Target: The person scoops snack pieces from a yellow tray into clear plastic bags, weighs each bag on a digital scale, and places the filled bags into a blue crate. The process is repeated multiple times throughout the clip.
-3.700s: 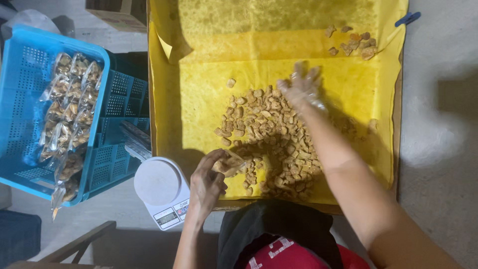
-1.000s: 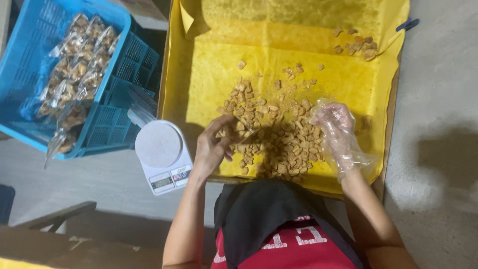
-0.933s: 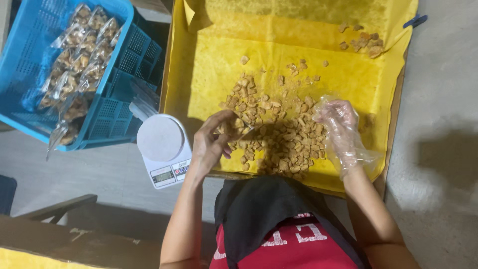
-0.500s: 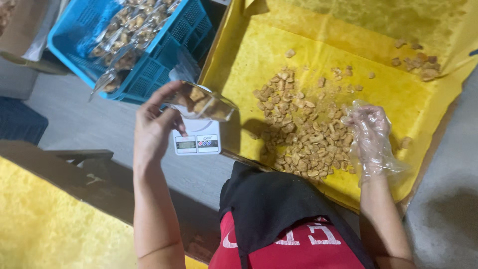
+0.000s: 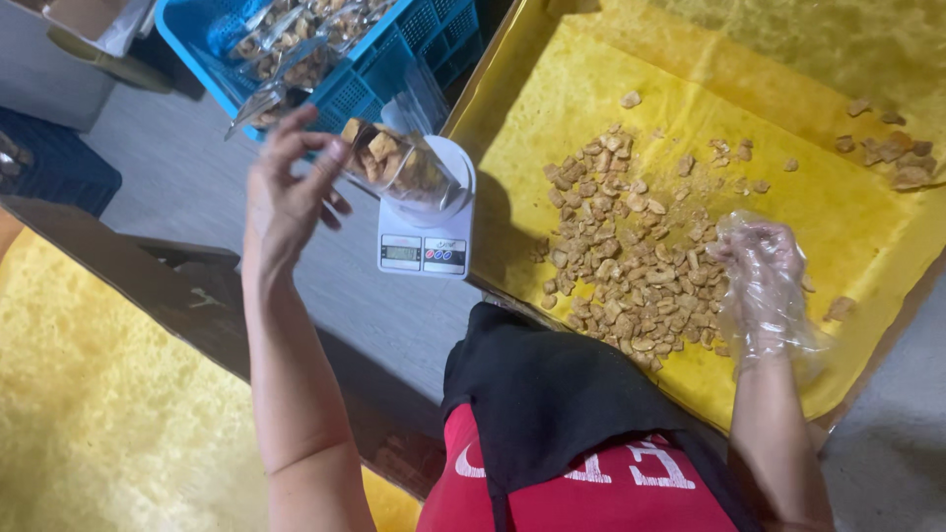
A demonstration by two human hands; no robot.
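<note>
Your left hand (image 5: 286, 197) is up over the grey surface (image 5: 197, 187), thumb and forefinger pinching the rim of a clear bag (image 5: 404, 169) partly filled with tan snack pieces, the other fingers fanned loose. The bag hangs just above the round pan of the white kitchen scale (image 5: 426, 232); whether it is resting on the pan or hovering, you can't tell from this angle. Its long axis runs sideways, mouth toward your left hand, closed end pointing right at the yellow tray (image 5: 552, 108). So the bag lies directly right of your left hand, and the scale sits right under it, display facing you.

Your right hand (image 5: 759, 271), inside a thin clear plastic glove, is well apart, over the right edge of the snack pile (image 5: 631, 261) on the yellow tray lining. Fingers curl loosely down onto the pieces; whether it has any gathered up, you cannot tell. The left hand is far nearer the bag and scale.

Behind the scale, the blue crate (image 5: 394, 54) holds filled bags, touching the tray's corner. A small separate heap of pieces (image 5: 892, 153) lies at the tray's far right. Nothing stands between bag and scale; only the tray's raised left wall lies between scale and pile.
</note>
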